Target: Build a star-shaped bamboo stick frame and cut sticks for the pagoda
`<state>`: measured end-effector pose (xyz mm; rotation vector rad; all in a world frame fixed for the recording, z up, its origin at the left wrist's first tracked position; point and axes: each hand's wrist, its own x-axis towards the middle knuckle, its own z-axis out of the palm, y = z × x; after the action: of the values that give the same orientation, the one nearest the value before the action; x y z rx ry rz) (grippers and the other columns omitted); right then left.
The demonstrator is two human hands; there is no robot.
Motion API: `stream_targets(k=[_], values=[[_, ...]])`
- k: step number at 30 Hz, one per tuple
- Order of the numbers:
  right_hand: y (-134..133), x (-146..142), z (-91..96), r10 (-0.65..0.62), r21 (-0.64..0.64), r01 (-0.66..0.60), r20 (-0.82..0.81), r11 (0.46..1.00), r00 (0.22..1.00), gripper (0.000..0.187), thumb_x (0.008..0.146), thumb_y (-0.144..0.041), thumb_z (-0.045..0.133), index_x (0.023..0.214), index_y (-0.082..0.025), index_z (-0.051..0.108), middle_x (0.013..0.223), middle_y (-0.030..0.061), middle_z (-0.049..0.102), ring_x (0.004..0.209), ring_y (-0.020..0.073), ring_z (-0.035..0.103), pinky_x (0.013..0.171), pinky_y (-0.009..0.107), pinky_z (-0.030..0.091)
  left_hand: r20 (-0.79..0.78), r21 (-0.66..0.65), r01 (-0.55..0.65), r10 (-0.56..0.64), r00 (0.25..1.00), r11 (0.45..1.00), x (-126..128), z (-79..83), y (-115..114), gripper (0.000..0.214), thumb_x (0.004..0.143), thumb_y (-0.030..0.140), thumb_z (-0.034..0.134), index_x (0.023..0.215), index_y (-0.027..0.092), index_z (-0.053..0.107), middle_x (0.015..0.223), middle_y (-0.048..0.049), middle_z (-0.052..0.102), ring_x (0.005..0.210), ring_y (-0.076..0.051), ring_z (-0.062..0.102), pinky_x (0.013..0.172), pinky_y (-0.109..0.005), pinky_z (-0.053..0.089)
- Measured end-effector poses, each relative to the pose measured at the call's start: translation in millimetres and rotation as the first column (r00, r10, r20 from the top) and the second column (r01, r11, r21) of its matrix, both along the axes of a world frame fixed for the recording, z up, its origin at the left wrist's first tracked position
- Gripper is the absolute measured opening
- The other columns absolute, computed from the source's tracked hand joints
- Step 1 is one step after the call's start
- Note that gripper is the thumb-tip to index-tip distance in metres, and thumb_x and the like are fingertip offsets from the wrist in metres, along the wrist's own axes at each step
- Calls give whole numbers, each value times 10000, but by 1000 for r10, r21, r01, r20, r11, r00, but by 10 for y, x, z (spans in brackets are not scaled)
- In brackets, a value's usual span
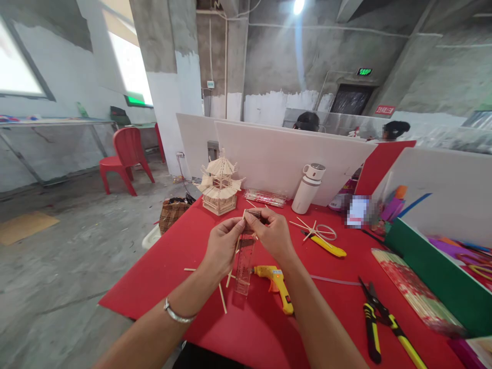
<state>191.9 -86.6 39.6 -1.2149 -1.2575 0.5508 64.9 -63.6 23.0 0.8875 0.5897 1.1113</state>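
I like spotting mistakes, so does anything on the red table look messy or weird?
A bit messy: loose sticks lie at odd angles near the glue gun, and more sticks cross in a jumble by the yellow knife, though others lie neatly lined up in a packet. I see nothing spilled or broken.

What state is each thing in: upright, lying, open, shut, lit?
Left hand: pinching a stick
Right hand: fingers curled, hold unclear
Glue gun: lying, indicator light lit
Cutters: lying, open
Flask: upright, closed
Stick pagoda: upright
Utility knife: lying, blade unclear
Loose sticks: scattered
Ceiling light: lit
Green sign: lit
Red chair: upright
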Motion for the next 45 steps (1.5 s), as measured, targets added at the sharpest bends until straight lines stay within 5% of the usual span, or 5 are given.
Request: stream_targets(k=[6,25,45], values=[[32,8,-124,82,-16,-84,-115,996,990,256,806,-427,715,870,-188,783,862,38,766,791,182,678,745,295,549,-32,-40,-6,5,999,999,-15,6,-22,445,577,406,942,870,114,779,793,-80,744,654,-160,689,593,-273,603],[9,27,-190,48,-30,-56,-223,998,974,265,748,-434,777,822,-180,793,813,33,764,743,177,667,706,288,541,-48,-65,10,-13,999,998,46,-29,-60,498,530,420,957,867,104,770,762,-76,745,626,-160,685,591,-274,598],[5,62,-233,-40,-53,21,-396,998,917,314,665,-480,814,726,-177,758,574,-41,568,568,107,444,591,272,396,-87,-178,17,-33,996,984,50,-93,-103,426,545,363,949,841,113,770,710,-38,715,556,-123,633,528,-256,578]])
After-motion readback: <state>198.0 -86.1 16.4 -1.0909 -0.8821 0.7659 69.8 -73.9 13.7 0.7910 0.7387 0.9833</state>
